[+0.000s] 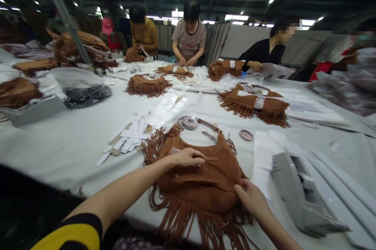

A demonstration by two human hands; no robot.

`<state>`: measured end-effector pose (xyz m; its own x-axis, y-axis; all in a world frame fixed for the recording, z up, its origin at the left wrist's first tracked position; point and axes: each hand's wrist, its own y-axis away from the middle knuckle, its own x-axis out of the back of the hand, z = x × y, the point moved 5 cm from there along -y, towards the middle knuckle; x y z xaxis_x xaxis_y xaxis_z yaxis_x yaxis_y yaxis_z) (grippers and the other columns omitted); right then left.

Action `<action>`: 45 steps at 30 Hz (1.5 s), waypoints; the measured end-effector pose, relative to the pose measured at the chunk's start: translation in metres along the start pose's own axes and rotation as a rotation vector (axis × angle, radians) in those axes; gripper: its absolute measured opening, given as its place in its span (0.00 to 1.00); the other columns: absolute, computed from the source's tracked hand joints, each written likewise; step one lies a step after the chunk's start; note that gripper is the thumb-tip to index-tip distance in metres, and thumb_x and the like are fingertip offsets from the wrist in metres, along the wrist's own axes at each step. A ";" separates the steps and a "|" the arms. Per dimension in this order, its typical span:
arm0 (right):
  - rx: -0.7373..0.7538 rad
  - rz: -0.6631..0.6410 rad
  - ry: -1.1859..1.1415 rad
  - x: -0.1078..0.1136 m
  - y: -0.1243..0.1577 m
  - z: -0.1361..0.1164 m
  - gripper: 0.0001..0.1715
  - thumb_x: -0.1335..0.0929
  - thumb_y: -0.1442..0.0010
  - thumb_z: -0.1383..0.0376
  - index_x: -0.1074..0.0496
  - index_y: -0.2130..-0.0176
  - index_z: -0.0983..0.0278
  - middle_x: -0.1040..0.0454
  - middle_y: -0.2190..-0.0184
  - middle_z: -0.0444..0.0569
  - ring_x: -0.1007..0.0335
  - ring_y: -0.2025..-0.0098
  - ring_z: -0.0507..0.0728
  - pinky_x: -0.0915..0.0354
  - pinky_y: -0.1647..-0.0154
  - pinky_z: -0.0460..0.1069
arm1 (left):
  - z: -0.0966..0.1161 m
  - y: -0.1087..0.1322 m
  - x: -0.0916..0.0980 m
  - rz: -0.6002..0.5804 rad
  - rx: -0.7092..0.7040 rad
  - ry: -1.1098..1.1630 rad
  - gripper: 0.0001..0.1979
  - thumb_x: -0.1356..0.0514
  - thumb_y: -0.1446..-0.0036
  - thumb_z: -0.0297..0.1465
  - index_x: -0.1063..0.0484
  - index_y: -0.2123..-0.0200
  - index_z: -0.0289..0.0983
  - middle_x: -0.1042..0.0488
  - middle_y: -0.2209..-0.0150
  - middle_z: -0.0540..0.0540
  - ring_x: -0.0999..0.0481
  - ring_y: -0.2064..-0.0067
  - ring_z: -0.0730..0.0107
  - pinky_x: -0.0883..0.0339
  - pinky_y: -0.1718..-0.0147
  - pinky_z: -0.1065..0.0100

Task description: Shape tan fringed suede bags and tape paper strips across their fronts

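A brown suede bag [205, 179] lies in front of me on the white-covered table, its long fringe hanging over the near edge. My right hand [252, 197] pinches the bag's right side between thumb and fingers. Over the upper middle of the bag is my left hand [189, 158], its fingers loosely bent and slightly apart, with nothing visible in them. A wrapped strap coil [190, 122] rests behind the bag's opening. Part of the bag's left side is hidden by my left forearm.
A grey tape dispenser [302, 191] stands at the right, near a tape roll [246, 135]. Paper strips [129, 138] lie at the left. Other fringed bags [255, 105] and a clear bag with dark contents [85, 91] are farther back. Several co-workers [189, 38] work across the table.
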<state>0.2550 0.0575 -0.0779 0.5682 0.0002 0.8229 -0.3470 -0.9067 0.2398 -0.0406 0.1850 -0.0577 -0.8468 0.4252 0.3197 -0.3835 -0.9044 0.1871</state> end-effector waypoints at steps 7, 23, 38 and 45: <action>0.040 0.018 -0.005 0.000 -0.006 -0.002 0.12 0.40 0.49 0.57 0.36 0.76 0.62 0.28 0.76 0.50 0.32 0.72 0.57 0.40 0.71 0.49 | -0.020 0.050 0.057 0.184 0.204 -0.011 0.15 0.41 0.44 0.42 0.33 0.67 0.34 0.26 0.75 0.48 0.26 0.73 0.71 0.34 0.76 0.73; 0.040 0.215 -0.080 0.006 0.005 -0.037 0.18 0.33 0.51 0.55 0.28 0.66 0.66 0.24 0.70 0.56 0.27 0.65 0.63 0.36 0.65 0.52 | -0.021 0.047 -0.006 0.091 0.374 -0.535 0.20 0.36 0.52 0.37 0.34 0.59 0.34 0.24 0.57 0.34 0.22 0.59 0.50 0.29 0.65 0.60; 0.160 0.277 -0.110 0.007 -0.007 -0.026 0.13 0.36 0.48 0.53 0.37 0.71 0.60 0.30 0.77 0.44 0.34 0.73 0.56 0.43 0.71 0.49 | -0.051 0.047 0.015 0.162 0.104 -0.792 0.10 0.48 0.38 0.38 0.38 0.57 0.40 0.23 0.63 0.43 0.23 0.57 0.57 0.35 0.62 0.66; 0.106 0.262 -0.112 0.002 -0.012 -0.021 0.10 0.34 0.51 0.57 0.35 0.72 0.61 0.28 0.75 0.47 0.32 0.71 0.57 0.41 0.70 0.49 | -0.058 0.045 0.012 0.178 0.134 -0.859 0.08 0.49 0.39 0.33 0.37 0.57 0.38 0.24 0.64 0.40 0.23 0.59 0.54 0.36 0.63 0.64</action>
<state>0.2442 0.0777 -0.0685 0.5505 -0.2810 0.7862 -0.4161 -0.9087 -0.0334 -0.0894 0.1469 -0.0995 -0.2999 0.2076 0.9311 -0.1801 -0.9708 0.1584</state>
